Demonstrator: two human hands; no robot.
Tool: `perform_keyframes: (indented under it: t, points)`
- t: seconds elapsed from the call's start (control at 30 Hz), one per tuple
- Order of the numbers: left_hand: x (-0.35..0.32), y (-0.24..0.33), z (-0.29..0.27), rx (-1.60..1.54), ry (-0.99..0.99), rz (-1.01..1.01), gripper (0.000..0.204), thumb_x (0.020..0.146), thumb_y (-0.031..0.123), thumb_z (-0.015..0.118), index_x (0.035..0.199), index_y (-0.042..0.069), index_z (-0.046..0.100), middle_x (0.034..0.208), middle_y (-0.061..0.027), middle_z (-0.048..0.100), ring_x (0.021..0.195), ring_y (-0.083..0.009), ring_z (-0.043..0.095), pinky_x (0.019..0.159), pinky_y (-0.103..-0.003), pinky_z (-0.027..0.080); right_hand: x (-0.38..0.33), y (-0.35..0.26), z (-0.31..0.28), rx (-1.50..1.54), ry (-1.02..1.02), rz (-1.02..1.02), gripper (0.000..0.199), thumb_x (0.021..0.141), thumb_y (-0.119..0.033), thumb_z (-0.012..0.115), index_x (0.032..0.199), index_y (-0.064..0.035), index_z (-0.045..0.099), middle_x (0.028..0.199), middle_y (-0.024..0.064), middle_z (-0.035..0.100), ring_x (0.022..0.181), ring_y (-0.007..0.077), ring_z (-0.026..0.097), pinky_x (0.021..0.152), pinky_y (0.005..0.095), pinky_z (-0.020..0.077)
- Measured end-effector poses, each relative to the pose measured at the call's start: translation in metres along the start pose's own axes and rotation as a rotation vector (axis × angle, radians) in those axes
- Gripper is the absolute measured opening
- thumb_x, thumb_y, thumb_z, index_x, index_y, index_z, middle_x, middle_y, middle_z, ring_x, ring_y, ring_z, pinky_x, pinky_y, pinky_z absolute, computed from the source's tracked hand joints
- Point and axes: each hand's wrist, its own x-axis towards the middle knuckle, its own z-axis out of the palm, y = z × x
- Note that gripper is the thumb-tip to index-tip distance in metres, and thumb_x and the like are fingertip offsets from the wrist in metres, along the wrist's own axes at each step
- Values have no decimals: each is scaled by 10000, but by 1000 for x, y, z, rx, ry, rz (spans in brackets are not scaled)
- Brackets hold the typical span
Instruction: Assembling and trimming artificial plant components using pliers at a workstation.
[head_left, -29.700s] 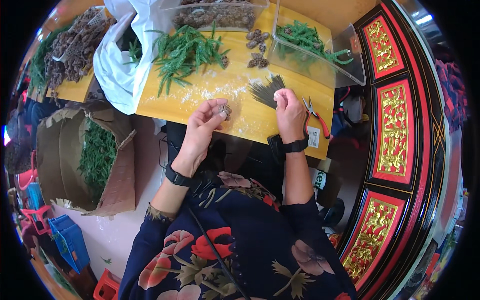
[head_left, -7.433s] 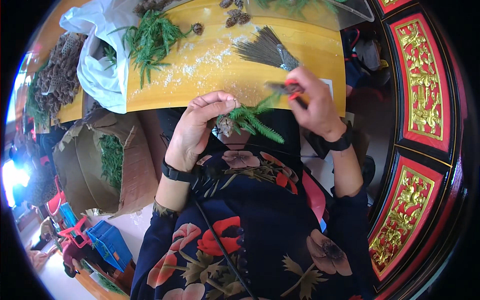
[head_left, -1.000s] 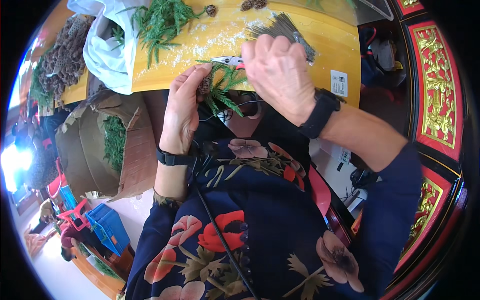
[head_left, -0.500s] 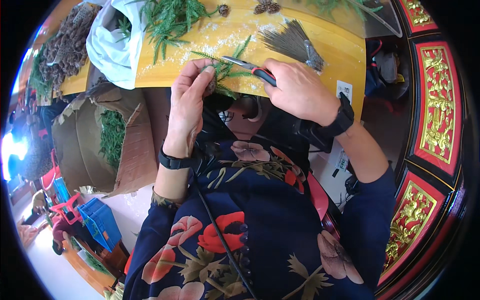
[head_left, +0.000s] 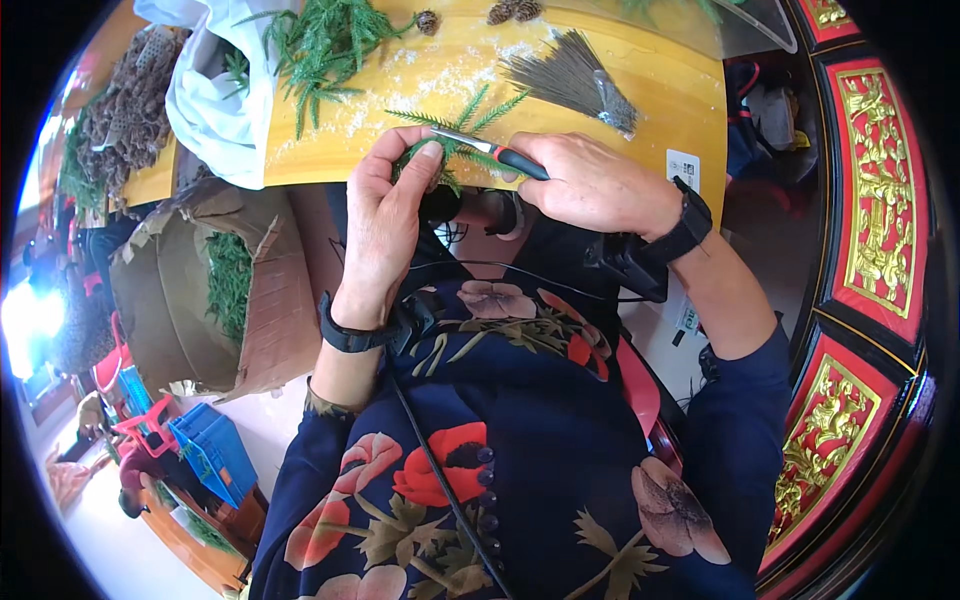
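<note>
Yellow table point(head_left: 640, 60): left hand point(head_left: 385, 225) pinches green sprig point(head_left: 455, 135), right hand point(head_left: 595, 185) clamps cutters point(head_left: 490, 152); grey bundle point(head_left: 575, 80) at one o'clock.

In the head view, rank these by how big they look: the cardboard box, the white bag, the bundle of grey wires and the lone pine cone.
1. cardboard box
2. white bag, somewhat smaller, though it is partly cut off at the top edge
3. bundle of grey wires
4. lone pine cone, smallest
</note>
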Motion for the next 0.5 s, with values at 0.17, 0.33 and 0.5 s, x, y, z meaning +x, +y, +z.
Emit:
perform_keyframes:
  t: [0.17,0.33,0.5]
  points:
    - [0,2,1,23,-17,-14,155,939,109,568,1051,5,594,820,48,563,745,-21,466,676,-169,382,1,8,-2,121,-98,-5,301,875,-197,521,1064,36,550,967,240,612,934,386,582,811,426,444]
    - [-1,2,-1,8,-37,-24,156,937,110,571,1048,4,598,812,48,562,740,-24,461,674,-173,378,0,7,-1,79,-75,-31,288,885,-201,526,1040,40,557,941,247,614,924,398,580,803,436,445]
    - [0,1,-2,-3,-41,-42,153,935,108,572,1044,5,603,806,48,560,731,-27,458,667,-172,373,-3,-1,4,3,-20,17,260,861,-185,546,986,41,578,871,259,612,879,421,578,776,452,450]
